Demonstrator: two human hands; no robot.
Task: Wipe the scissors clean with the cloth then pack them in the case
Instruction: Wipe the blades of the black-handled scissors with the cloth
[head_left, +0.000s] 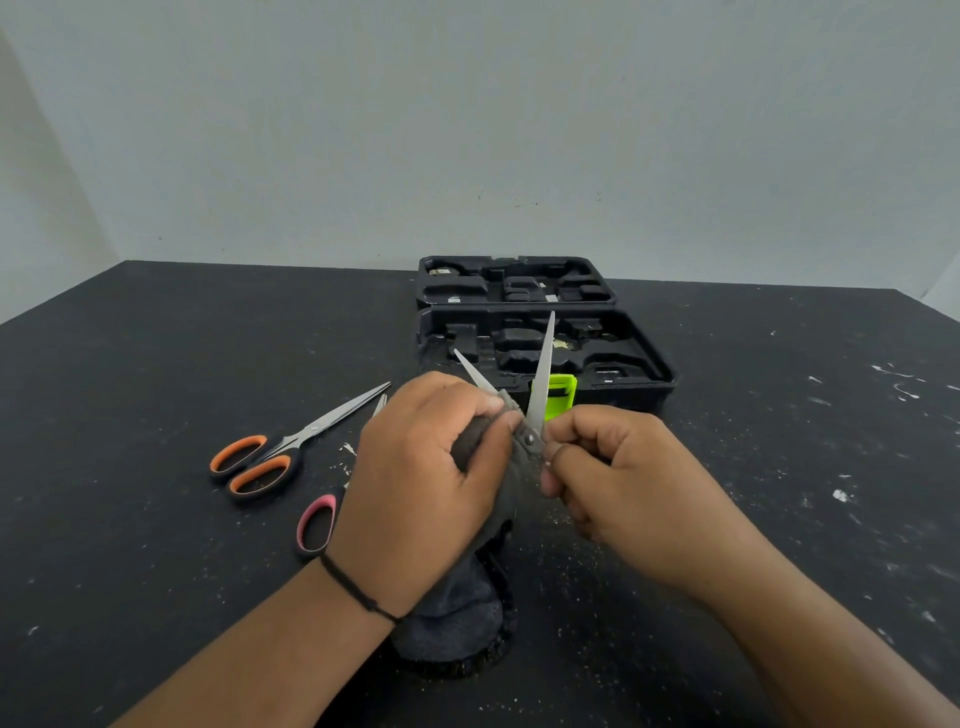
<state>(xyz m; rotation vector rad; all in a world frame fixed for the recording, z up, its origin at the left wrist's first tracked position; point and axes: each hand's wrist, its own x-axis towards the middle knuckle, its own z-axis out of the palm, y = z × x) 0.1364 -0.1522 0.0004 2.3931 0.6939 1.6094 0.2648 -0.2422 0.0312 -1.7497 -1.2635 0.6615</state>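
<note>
A pair of scissors (540, 374) is held up over the table with its blades spread apart, tips pointing away from me. My right hand (618, 478) grips its handles, which the fingers hide. My left hand (426, 478) holds a dark grey cloth (452, 608) and pinches it round the left blade near the pivot; the cloth hangs down to the table. Behind them, the black case (649, 364) lies open with moulded compartments and a green latch (561, 395) at its front edge.
Orange-handled scissors (275, 452) lie shut on the black table (156, 519) to the left. Pink-handled scissors (317, 522) lie beside them, partly hidden by my left hand. White specks and scraps dot the tabletop. A pale wall stands behind.
</note>
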